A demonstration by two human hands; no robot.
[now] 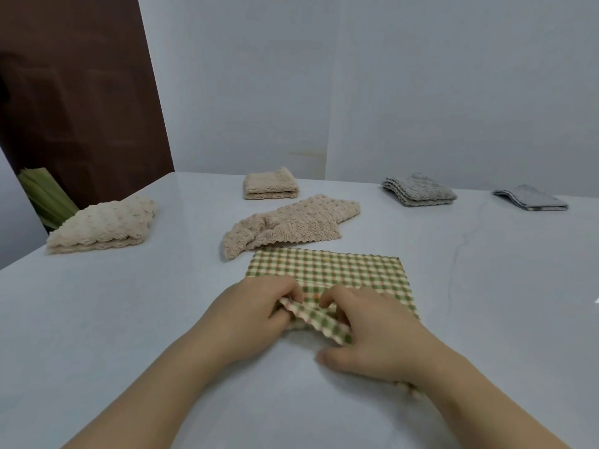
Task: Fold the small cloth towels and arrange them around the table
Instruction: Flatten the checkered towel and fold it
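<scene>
1. Pale grey walls back a smooth white table [129,319], and the checked towel [340,270] lies on it directly under and beyond both hands.
2. Left hand [256,306]: its fingers are curled and pinch the lifted near edge of the checked towel.
3. Right hand [372,332]: it is just beside the left. Its fingers are curled onto the same bunched edge and the thumb is down on the table.
4. Risk: the edge between the hands is rumpled. Carried forward like this, the fold will probably land crooked, with its corners not meeting.
5. Risk: the tabletop looks slick, so a forward push could slide the whole towel instead of folding it.
6. Risk: a loose beige towel [291,225] lies just beyond the fingertips at the checked towel's far edge. A sliding cloth could ruck into it.
7. Folded towels sit well beyond the hands: a cream one [103,225] to the far left, a small beige one [270,184] ahead, and two grey ones [418,191] [531,199] to the far right.
</scene>
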